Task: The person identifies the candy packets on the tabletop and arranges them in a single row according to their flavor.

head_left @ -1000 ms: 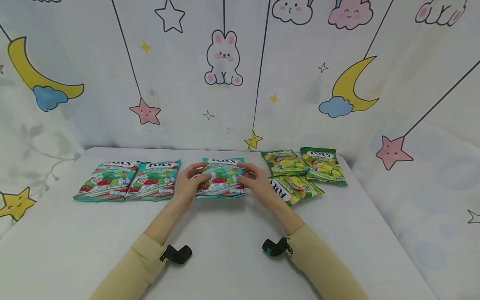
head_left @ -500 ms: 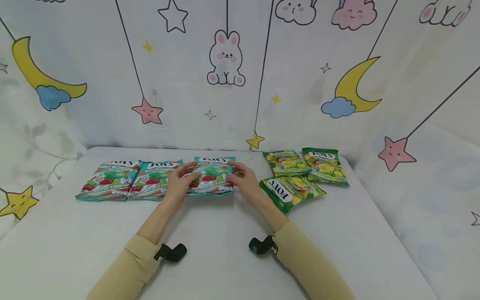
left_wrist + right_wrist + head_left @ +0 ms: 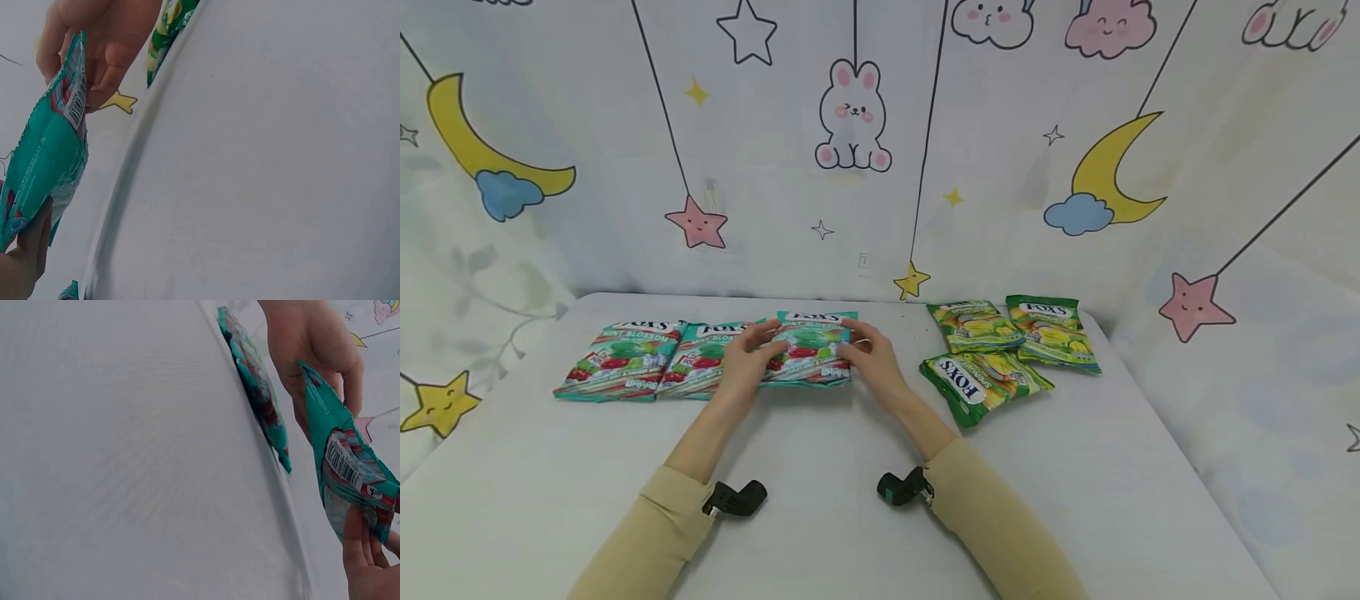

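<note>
A teal Fox's Mint Blossom candy bag (image 3: pixel 808 350) is held up off the table between both hands. My left hand (image 3: pixel 747 362) grips its left side, with the thumb on the front and fingers behind. On the opposite side my right hand (image 3: pixel 874 362) pinches the edge the same way. In the left wrist view the bag's plain teal back (image 3: pixel 47 150) shows; a barcode side of the bag (image 3: pixel 347 462) appears in the right wrist view. Just left of the hands lie two more teal bags (image 3: pixel 621 358), side by side; my left hand partly covers the nearer teal bag (image 3: pixel 700 358).
Three green and yellow Fox's bags lie at the right: a back-left bag (image 3: pixel 973 325), a back-right bag (image 3: pixel 1052 332) and a turned front bag (image 3: pixel 985 385). The white table (image 3: pixel 820 500) ends at a patterned curtain (image 3: pixel 760 167) behind.
Both hands have carried the teal bag leftward, toward the two teal bags. The front green bag is now uncovered by the right arm. The lying bags keep their places.
</note>
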The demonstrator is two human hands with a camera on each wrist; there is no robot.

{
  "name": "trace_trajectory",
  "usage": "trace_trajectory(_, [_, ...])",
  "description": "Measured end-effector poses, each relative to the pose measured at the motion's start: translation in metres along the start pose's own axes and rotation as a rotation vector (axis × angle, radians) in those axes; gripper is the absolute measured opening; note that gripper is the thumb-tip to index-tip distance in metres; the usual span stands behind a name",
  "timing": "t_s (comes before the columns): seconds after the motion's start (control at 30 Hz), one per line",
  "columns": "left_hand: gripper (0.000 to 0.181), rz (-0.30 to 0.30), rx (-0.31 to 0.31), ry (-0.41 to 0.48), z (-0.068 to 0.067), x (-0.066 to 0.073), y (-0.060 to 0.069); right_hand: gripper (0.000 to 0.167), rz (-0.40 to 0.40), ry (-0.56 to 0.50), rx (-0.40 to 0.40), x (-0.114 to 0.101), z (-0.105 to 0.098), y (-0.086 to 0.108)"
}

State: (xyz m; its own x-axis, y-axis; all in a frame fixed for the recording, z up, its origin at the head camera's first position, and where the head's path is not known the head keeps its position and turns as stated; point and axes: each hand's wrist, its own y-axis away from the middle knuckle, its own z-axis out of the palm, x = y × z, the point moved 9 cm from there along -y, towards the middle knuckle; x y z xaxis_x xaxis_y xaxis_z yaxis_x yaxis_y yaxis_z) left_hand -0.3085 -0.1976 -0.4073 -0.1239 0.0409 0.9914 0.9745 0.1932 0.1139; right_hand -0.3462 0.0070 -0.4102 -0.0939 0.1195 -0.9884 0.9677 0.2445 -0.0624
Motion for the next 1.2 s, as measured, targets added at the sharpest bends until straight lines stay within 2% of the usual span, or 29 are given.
trace_trajectory(0.3, [0.051, 0.012, 0.035, -0.003, -0.011, -0.001, -0.004, 0.051, 0.006, -0.019, 0.026, 0.007, 0.013, -0.006])
trace_trajectory(0.5, [0.049, 0.004, 0.050, -0.032, -0.016, -0.006, -0.006, 0.054, -0.003, -0.026, 0.010, 0.011, 0.020, -0.008])
trace_trajectory(0.83, [0.050, -0.011, 0.036, -0.073, -0.016, -0.012, -0.007, 0.058, -0.009, 0.014, -0.026, 0.018, 0.025, -0.005])
trace_trajectory(1.2, [0.053, 0.015, 0.037, -0.127, -0.016, -0.011, -0.006, 0.060, -0.034, 0.056, -0.062, 0.015, 0.027, -0.002])
